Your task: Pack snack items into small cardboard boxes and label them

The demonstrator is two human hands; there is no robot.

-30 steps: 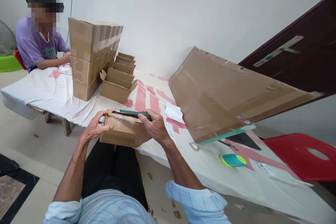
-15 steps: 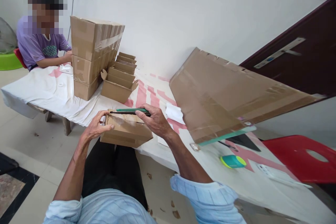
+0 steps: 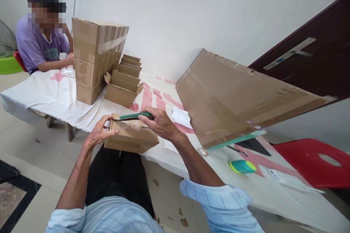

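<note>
A closed brown cardboard box [image 3: 131, 140] with clear tape on its top lies at the table's front edge, above my lap. My left hand [image 3: 100, 131] grips its left end, thumb on the near side and fingers over the top corner. In my right hand [image 3: 158, 122] is a slim green utility knife [image 3: 131, 116], held nearly level above the box top. Its tip points left and meets the box's upper left corner, close to my left fingers. Whether the blade is in the cardboard I cannot tell.
Behind the box stand open cardboard boxes [image 3: 120, 93] in a row and a tall stack of taped boxes [image 3: 86, 47]. A large cardboard sheet [image 3: 226, 98] leans at the right. Near it are a teal cup [image 3: 243, 166] and a red chair [image 3: 306, 160]. A person [image 3: 41, 47] sits far left.
The knife has tilted, its handle end rising slightly while its tip stays at the box's left corner. My left hand and the box stay put. The seated person's arm has lifted.
</note>
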